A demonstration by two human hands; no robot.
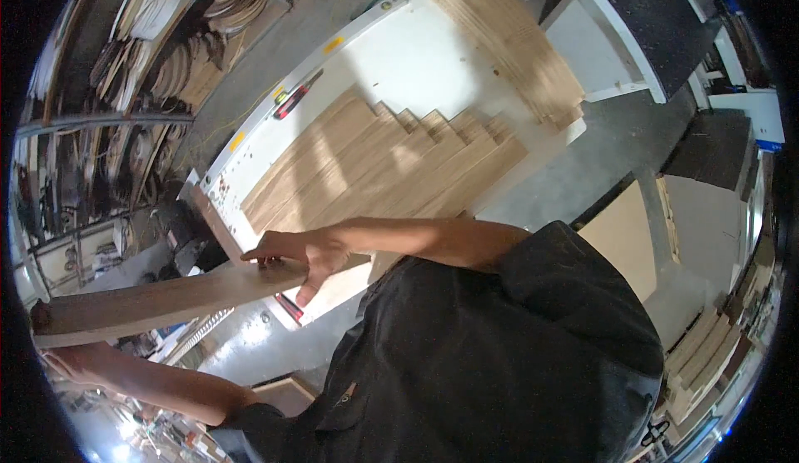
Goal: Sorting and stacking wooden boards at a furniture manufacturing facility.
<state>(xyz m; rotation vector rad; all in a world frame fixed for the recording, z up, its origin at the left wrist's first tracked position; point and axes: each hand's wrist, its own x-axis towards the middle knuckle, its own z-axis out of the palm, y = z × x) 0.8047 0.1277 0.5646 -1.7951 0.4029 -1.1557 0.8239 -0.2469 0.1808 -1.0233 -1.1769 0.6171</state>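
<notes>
A long light-brown wooden board stretches across the lower left, held between my two hands. My right hand grips its near right end, with fingers over the upper face and the thumb spread along the edge. At the far left end, my left hand holds the board from beneath; its fingers are partly hidden. Beyond my right forearm, several wooden planks lie side by side on a white worktable, their right ends stepped.
More planks are piled at the table's far right end. A red and black tool lies by the left edge, and a red object by the near corner. Shelves of wood pieces stand left; a dark-topped cabinet stands right.
</notes>
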